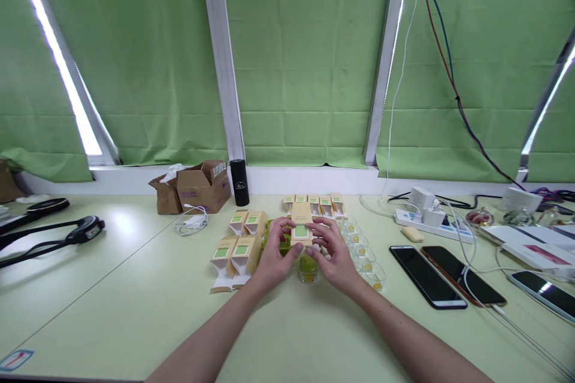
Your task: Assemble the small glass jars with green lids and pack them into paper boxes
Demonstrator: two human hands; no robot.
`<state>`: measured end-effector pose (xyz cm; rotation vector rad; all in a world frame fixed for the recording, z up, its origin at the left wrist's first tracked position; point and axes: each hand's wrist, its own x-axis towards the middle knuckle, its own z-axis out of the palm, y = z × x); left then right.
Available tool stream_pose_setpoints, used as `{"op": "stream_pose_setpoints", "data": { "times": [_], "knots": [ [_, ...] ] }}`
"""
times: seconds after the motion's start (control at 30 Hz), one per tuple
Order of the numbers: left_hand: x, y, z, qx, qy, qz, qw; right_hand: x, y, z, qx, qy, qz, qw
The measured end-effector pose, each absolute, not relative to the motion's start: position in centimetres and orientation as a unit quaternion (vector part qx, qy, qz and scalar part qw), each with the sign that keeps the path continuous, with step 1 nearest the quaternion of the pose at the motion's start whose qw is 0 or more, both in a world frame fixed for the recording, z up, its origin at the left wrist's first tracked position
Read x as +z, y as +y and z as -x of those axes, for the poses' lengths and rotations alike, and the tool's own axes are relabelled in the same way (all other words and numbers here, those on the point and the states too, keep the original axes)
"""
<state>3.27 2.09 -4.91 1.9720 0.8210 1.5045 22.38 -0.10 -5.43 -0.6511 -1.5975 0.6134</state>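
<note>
Between both hands I hold a small tan cardboard box (301, 213) with a green window in its face. The fingers of my left hand (277, 249) close on its left side, and those of my right hand (332, 254) on its right side. Just below the box stands a clear jar with green contents (308, 268). More green items (284, 245) are partly hidden behind my left hand. Left of my hands are several similar boxes (242, 253) with open flaps. A row of similar boxes (314, 202) stands behind. Clear empty-looking cups (366, 257) line up beside my right hand.
Phones (429, 275) and cables lie to the right, by a white power strip (433, 224). At the back are an open cardboard box (204, 187), a black tumbler (239, 182) and a coiled white cable (192, 222). Black straps (67, 239) lie far left.
</note>
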Motion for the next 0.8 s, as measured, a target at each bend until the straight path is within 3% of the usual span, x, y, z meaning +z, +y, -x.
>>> {"op": "stream_pose_setpoints", "data": {
  "times": [0.8],
  "knots": [
    [-4.36,1.51,-3.46,0.556,0.317,-0.731,0.239,-5.54,0.23,-22.33,0.258,-0.68,0.282,0.626]
  ]
}}
